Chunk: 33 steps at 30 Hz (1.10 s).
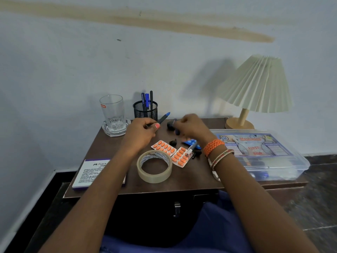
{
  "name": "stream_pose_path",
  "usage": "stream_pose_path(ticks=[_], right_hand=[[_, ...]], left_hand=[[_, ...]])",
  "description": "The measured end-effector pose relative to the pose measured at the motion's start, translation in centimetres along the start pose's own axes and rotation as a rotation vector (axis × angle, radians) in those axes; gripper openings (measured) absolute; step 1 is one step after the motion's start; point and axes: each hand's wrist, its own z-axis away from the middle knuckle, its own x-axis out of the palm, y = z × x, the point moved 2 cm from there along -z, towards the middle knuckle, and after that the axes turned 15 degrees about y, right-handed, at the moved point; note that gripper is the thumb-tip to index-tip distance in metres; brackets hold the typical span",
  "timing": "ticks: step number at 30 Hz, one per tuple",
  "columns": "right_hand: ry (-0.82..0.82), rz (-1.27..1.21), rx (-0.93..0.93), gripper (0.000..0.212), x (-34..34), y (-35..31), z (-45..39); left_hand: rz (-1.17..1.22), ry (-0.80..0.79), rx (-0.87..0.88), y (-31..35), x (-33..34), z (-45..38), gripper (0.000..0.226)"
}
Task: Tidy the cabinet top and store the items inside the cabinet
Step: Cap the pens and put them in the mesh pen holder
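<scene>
I'm gathering loose pens: my left hand (144, 129) pinches a blue-tipped pen (162, 118) just beside the mesh pen holder (145, 110); my right hand (191, 127), blurred, curls round another pen (176, 127), right of the holder. Next, drop both in.

Dark cabinet top (197, 178): tape roll (154, 167), pill strips (171, 152), first-aid box (259, 154), lamp (255, 92).

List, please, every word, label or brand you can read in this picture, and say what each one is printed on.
"Medigold" on the clear plastic box lid.
"FIRST", with a blurred "BOX" below it, on the same lid; its side panels are too small to read.
"FABER", cut off by an arm, on the white box; its fine print is unreadable.
Tape roll lettering and the glass label: too blurred.
</scene>
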Motion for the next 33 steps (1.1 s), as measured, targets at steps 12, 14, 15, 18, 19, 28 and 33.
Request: stream_pose_path(ticks=[12,14,15,18,19,28,33], right_hand=[[-0.013,-0.811,0.211,0.024,-1.5,-0.5,-0.2],[-0.027,-0.787,0.199,0.026,-1.6,-0.5,-0.3],[-0.025,-0.772,0.19,0.026,-1.6,-0.5,-0.4],[-0.018,-0.838,0.223,0.028,-1.6,-0.5,-0.3],[-0.021,-0.88,0.24,0.029,-1.6,-0.5,-0.3],[-0.043,-1.024,0.265,0.021,-1.8,-0.8,-0.5],[-0.04,-1.079,0.215,0.029,-1.9,-0.7,-0.6]], left_hand=[[0.006,0.047,-0.003,0.7,-0.2,0.2,0.027],[0.018,0.053,-0.008,0.9,-0.1,0.2,0.028],[0.021,0.055,-0.01,0.9,-0.1,0.2,0.028],[0.014,0.044,-0.004,1.0,0.1,0.3,0.028],[0.01,0.036,0.001,1.1,0.2,0.3,0.028],[0.013,0.008,0.034,1.3,0.4,0.2,0.027],[0.022,0.006,0.042,1.4,0.4,0.3,0.027]])
